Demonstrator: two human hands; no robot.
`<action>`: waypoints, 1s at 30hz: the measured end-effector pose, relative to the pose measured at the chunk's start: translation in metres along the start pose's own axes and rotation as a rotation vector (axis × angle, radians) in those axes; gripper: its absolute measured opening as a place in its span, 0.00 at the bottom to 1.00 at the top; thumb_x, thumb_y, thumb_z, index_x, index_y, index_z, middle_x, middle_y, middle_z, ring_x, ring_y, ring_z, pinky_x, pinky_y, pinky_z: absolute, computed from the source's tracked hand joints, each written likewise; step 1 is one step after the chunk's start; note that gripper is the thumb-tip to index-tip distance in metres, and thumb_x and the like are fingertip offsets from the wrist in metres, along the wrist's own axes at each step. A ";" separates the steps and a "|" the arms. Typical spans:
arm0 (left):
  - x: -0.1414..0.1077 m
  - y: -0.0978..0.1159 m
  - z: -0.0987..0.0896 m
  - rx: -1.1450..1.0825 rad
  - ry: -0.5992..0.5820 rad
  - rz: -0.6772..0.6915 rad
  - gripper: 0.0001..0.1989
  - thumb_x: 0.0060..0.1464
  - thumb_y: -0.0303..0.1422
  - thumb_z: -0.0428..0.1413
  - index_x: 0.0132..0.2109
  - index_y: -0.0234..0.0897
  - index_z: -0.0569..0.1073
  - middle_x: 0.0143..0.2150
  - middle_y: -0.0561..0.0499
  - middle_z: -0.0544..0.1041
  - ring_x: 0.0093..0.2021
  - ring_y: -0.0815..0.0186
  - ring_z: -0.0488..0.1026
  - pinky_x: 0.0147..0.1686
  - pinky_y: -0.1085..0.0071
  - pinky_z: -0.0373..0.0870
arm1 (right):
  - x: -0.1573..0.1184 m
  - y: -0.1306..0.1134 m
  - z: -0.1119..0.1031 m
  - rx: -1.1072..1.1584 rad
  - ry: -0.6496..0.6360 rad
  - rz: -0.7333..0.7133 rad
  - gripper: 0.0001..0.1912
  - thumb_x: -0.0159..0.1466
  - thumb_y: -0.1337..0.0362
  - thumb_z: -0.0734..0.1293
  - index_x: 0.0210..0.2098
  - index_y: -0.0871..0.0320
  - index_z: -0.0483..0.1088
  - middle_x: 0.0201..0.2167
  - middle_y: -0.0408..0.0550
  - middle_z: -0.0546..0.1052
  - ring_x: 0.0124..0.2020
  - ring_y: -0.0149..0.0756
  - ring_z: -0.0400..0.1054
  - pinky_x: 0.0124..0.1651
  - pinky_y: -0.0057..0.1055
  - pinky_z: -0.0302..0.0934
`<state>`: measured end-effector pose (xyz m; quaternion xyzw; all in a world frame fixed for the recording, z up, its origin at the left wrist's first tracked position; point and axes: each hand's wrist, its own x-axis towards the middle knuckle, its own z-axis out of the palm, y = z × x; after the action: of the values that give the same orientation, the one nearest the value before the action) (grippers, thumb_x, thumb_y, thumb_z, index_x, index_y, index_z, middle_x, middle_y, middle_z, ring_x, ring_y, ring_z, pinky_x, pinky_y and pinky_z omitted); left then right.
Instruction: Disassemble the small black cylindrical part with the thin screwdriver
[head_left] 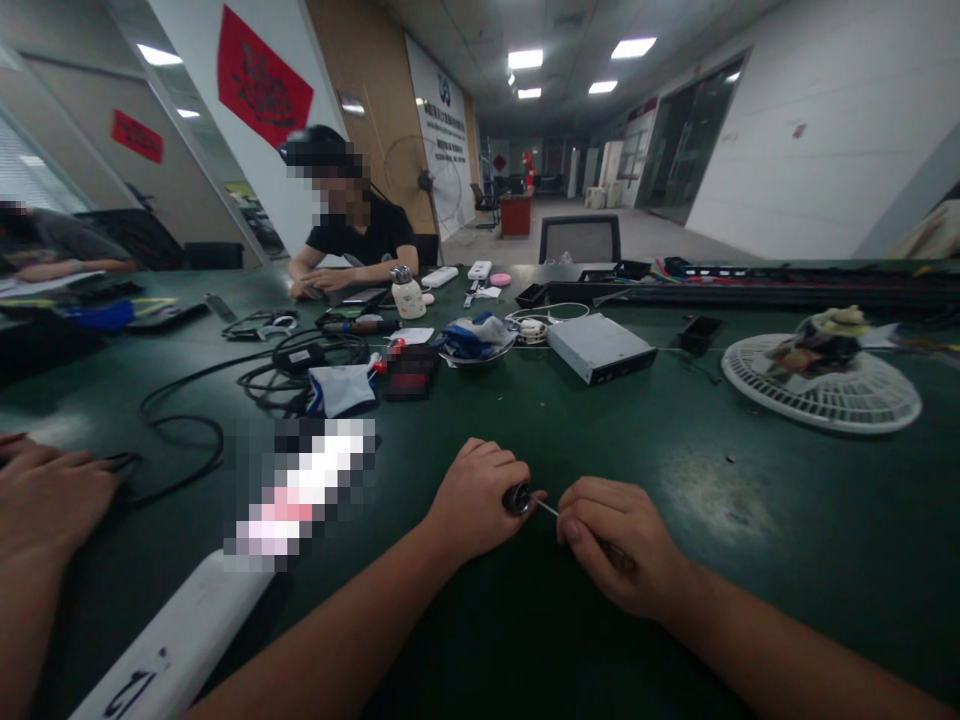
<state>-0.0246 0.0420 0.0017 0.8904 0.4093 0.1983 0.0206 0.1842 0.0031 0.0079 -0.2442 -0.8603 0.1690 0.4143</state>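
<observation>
- The left hand (476, 500) is closed around a small black knob (517, 498); the fingers wrap it firmly, and only its end shows.
- The right hand (615, 545) is also closed, with curled fingers around a dark handle (619, 560). Most of this handle is hidden, so its exact shape cannot be told.
- A thin metal rod (547, 508) goes between the two hands, from the black knob to the right hand. Its long axis lies almost side to side, falling a little toward the right hand. The knob is nearer to the left hand, and the handle is nearer to the right hand.
- Both hands are above the green worktop (787, 520), in front of the grey metal drive (600, 348), on the side toward the person.
- Left of the grey metal drive are a cloth bundle (476, 338) in a small dish and a black cable (300, 365). To its right is a white fan grille (821, 395).
- Far to the left of the drive, another person's hand (45, 495) rests near the cable's end.
- Behind the drive, a person in a black shirt (360, 235) sits across the worktop, near a white bottle (409, 295).
- Further back are a standing fan (424, 180) and a long, bright hall.
</observation>
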 end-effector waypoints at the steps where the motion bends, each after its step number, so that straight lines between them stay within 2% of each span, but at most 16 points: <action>1: 0.000 0.000 0.000 -0.001 0.004 -0.002 0.12 0.59 0.40 0.57 0.30 0.39 0.70 0.31 0.52 0.74 0.35 0.63 0.68 0.39 0.64 0.59 | 0.000 0.000 0.000 0.001 0.017 -0.003 0.12 0.69 0.70 0.59 0.32 0.59 0.70 0.28 0.48 0.74 0.30 0.35 0.68 0.33 0.33 0.61; 6: 0.000 0.001 -0.001 -0.005 -0.007 0.005 0.13 0.59 0.40 0.56 0.30 0.39 0.70 0.31 0.52 0.74 0.35 0.63 0.68 0.40 0.64 0.59 | 0.000 0.000 0.001 0.007 -0.044 -0.042 0.11 0.69 0.69 0.59 0.31 0.58 0.69 0.28 0.48 0.74 0.29 0.35 0.68 0.32 0.33 0.60; 11: 0.000 0.001 -0.001 0.014 -0.015 0.013 0.13 0.60 0.40 0.56 0.30 0.38 0.70 0.31 0.51 0.73 0.36 0.62 0.68 0.40 0.63 0.59 | -0.002 0.001 0.001 -0.007 0.019 -0.023 0.11 0.69 0.70 0.59 0.31 0.58 0.68 0.27 0.48 0.73 0.29 0.35 0.67 0.32 0.32 0.59; 15: 0.001 0.001 -0.001 0.010 -0.021 0.020 0.12 0.59 0.39 0.56 0.30 0.39 0.70 0.31 0.51 0.74 0.36 0.62 0.68 0.39 0.64 0.59 | -0.002 0.000 0.001 -0.008 -0.053 -0.036 0.12 0.69 0.68 0.58 0.30 0.58 0.68 0.27 0.48 0.74 0.28 0.34 0.67 0.31 0.32 0.58; 20: 0.000 0.001 -0.001 0.002 -0.013 0.006 0.12 0.59 0.40 0.56 0.31 0.39 0.70 0.31 0.51 0.73 0.36 0.62 0.68 0.40 0.63 0.59 | -0.002 -0.001 0.002 -0.010 0.032 0.006 0.12 0.69 0.70 0.58 0.31 0.58 0.68 0.26 0.47 0.73 0.28 0.34 0.67 0.31 0.32 0.59; 25: 0.000 0.002 0.000 0.000 -0.014 0.007 0.12 0.59 0.40 0.56 0.30 0.39 0.70 0.31 0.52 0.73 0.36 0.62 0.68 0.40 0.63 0.59 | -0.004 0.000 0.003 0.025 -0.050 -0.037 0.10 0.69 0.69 0.59 0.32 0.58 0.68 0.28 0.47 0.73 0.29 0.35 0.68 0.32 0.32 0.58; 30: 0.000 0.001 0.000 -0.006 -0.012 -0.005 0.12 0.59 0.40 0.57 0.30 0.38 0.70 0.31 0.52 0.73 0.36 0.62 0.68 0.40 0.63 0.59 | -0.004 0.002 0.003 0.025 0.027 0.020 0.11 0.69 0.70 0.59 0.31 0.58 0.67 0.27 0.47 0.72 0.28 0.34 0.66 0.32 0.32 0.58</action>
<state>-0.0237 0.0407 0.0018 0.8906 0.4106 0.1940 0.0262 0.1845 0.0020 0.0029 -0.2500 -0.8499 0.1805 0.4272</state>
